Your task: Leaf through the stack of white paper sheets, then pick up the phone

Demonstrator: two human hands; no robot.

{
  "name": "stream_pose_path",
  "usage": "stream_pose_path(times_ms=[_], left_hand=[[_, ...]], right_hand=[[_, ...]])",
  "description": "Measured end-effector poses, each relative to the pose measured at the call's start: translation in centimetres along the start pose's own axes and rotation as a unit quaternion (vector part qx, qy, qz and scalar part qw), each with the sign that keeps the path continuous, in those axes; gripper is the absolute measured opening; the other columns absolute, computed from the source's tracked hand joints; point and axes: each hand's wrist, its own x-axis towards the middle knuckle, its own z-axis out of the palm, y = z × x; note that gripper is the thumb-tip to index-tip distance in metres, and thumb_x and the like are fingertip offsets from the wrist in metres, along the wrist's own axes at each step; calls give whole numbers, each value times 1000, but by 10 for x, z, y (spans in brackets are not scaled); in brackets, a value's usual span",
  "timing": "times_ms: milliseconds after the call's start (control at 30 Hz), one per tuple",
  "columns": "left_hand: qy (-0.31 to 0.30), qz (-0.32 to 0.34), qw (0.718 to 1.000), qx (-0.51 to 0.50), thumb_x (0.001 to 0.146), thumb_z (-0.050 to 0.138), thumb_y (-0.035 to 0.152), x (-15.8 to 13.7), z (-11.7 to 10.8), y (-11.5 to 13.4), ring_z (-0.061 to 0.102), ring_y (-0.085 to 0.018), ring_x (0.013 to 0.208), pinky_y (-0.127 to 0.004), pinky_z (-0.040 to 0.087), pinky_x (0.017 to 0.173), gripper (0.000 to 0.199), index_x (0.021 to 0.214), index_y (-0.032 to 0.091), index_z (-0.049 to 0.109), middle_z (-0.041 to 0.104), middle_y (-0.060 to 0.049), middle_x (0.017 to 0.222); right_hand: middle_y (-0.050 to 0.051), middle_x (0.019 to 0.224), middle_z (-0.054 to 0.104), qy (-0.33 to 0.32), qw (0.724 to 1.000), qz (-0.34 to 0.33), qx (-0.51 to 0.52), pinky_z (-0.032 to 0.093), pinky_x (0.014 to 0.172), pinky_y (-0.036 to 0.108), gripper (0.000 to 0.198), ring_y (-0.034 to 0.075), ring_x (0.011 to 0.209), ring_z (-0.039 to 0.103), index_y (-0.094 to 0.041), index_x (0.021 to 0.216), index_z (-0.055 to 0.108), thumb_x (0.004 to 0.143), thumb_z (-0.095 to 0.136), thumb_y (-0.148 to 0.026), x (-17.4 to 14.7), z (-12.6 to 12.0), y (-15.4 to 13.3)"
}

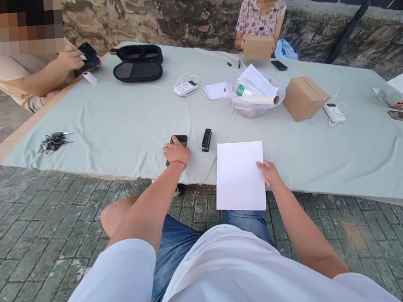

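Observation:
My right hand (270, 174) pinches the right edge of a white sheet of paper (240, 178), or a thin stack of it, which overhangs the table's front edge above my knee. My left hand (176, 151) lies over a dark smartphone (181, 139) on the cloth, its fingers curled around the sides and covering most of it. Just right of that hand, a black stapler (206, 140) rests on the table, apart from both hands.
Behind stand a plastic basin (252, 109) with papers and a roll, and a cardboard box (304, 98). Keys (54, 142), an open black case (138, 71) and white power banks (186, 88) also lie on the cloth. Other people sit around the table.

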Motion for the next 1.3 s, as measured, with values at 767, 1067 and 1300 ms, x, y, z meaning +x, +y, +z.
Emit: stream_pose_path(times_ms=[767, 1067, 1300], left_hand=[[-308, 196, 697, -618, 93, 31, 63, -174, -6, 1, 63, -25, 107, -40, 49, 95, 61, 117, 18, 64, 70, -12, 109], [-204, 117, 855, -462, 90, 48, 44, -151, 8, -24, 65, -20, 73, -33, 50, 72, 29, 90, 21, 65, 69, -3, 74], [48, 148, 944, -291, 90, 43, 27, -100, 11, -54, 61, -25, 99, -39, 47, 88, 24, 96, 21, 65, 67, -10, 99]], right_hand=[[9, 106, 75, -7, 998, 21, 55, 58, 83, 40, 42, 27, 93, 72, -20, 105, 71, 70, 79, -43, -52, -20, -39], [7, 94, 77, 25, 996, 76, -40, 59, 74, 38, 39, 26, 80, 73, -19, 100, 71, 71, 78, -44, -29, -20, -17], [5, 91, 77, 28, 993, 69, -91, 59, 70, 37, 37, 26, 77, 72, -21, 100, 72, 74, 73, -47, -23, -28, -5]])
